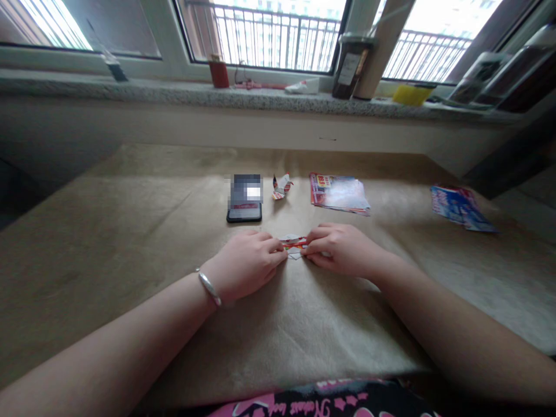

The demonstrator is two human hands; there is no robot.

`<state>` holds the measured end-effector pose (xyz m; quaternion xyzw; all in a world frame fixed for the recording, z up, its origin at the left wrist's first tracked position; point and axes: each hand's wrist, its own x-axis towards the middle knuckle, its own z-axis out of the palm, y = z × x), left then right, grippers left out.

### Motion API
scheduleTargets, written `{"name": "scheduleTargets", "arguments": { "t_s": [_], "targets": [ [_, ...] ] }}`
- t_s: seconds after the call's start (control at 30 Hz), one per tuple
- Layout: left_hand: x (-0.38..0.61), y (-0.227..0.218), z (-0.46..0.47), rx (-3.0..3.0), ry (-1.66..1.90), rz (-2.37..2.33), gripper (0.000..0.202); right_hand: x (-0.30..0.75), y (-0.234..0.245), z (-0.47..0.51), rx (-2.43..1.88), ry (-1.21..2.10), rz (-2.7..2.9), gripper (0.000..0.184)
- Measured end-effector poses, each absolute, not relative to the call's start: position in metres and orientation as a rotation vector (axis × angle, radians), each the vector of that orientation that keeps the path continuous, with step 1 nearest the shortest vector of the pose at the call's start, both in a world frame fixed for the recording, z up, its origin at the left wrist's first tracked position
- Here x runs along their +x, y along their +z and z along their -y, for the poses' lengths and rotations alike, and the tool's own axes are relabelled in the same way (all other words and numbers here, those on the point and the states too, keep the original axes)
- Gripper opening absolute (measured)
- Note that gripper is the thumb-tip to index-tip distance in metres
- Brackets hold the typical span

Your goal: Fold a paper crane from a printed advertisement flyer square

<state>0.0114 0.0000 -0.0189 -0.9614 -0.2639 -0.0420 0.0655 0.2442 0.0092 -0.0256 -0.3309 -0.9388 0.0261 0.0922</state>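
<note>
A small piece of folded paper point(294, 246), white with red and orange print, lies on the table between my two hands. My left hand point(252, 258), with a silver bangle at its wrist, pinches the paper's left end. At the right end, the fingers of my right hand point(341, 249) are closed on the same paper. The fingertips cover both ends, so only the middle strip and a pointed white flap show. Just beyond the hands stands a folded paper bird point(282, 186) with printed patches.
A phone point(244, 200) lies left of the bird, its screen partly blurred out. To the right are a stack of printed leaflets point(340, 193) and some blue leaflets point(463, 207). The stone windowsill point(174, 90) holds a red cylinder point(219, 74), a dark jar point(347, 66) and a yellow item point(410, 94).
</note>
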Motion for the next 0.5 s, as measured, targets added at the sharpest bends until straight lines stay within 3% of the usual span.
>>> {"name": "scheduleTargets", "arguments": {
  "t_s": [0.5],
  "targets": [
    [0.0058,-0.0225,-0.0076,-2.972,-0.273,0.839,0.023,0.2462,-0.0234,-0.0105,-1.035,0.118,2.794,0.019]
  ]
}}
